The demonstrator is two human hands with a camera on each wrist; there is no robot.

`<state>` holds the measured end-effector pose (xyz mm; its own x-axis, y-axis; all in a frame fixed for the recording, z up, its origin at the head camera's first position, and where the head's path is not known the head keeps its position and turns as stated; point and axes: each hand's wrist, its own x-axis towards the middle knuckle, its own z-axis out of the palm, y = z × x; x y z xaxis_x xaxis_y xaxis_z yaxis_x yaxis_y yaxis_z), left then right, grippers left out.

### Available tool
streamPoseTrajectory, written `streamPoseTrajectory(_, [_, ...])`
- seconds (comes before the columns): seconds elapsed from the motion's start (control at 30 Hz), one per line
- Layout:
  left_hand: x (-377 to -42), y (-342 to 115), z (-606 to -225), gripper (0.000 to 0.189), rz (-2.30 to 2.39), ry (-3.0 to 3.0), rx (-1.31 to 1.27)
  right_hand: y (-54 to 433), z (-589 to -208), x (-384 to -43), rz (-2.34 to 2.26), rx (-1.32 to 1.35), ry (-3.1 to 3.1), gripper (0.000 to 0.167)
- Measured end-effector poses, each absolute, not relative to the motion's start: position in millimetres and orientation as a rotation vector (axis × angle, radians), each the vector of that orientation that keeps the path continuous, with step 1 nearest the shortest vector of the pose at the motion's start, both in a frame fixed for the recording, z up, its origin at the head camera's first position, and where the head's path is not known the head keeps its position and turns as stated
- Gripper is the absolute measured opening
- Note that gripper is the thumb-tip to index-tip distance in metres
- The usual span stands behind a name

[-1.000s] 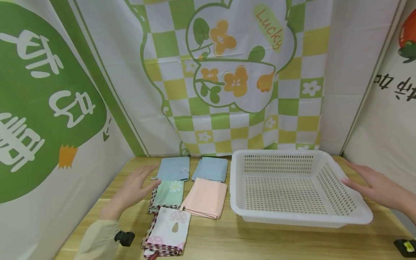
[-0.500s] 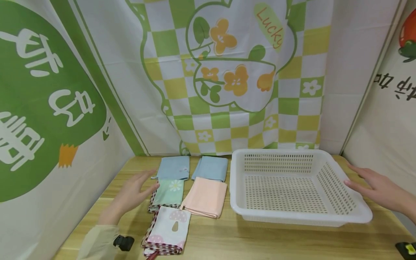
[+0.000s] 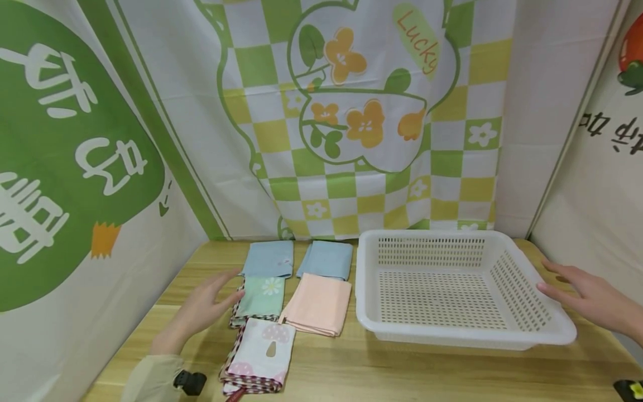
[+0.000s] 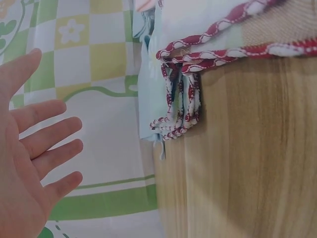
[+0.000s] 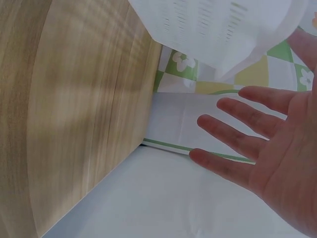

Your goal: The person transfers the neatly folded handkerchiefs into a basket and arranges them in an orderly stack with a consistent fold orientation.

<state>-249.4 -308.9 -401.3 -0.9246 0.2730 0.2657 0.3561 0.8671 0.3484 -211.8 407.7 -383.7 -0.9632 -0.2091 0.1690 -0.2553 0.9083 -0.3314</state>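
My left hand (image 3: 198, 310) hovers with spread fingers at the left side of the folded cloths and holds nothing; the left wrist view shows its palm and separated fingers. Closest to it lies a green cloth with a daisy (image 3: 261, 296). In front of that is a white mushroom-print cloth (image 3: 263, 349) with a red-and-white edge. Two blue cloths (image 3: 268, 258) lie at the back, and a peach cloth (image 3: 320, 304) lies to the right. My right hand (image 3: 593, 296), fingers extended, is beside the right rim of a white perforated plastic basket (image 3: 467, 333) with nothing in its grasp.
The wooden table (image 3: 402, 371) bears the cloths on its left and the basket on its right. Printed fabric (image 3: 372, 195) hangs right behind the table, with more fabric walls at both sides. A black strap (image 3: 191, 382) sits by the left sleeve.
My right hand has drifted slightly to the right, away from the basket's rim. My left hand has shifted a little left and down. Cloths and basket stay in place.
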Motion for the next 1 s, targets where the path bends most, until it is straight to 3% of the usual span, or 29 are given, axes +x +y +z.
streamPoseTrajectory(1.0, [-245, -310, -415, 0.058, -0.678, -2.850, -0.509, 412, -394, -208, 0.594, 0.329, -2.932, 0.059])
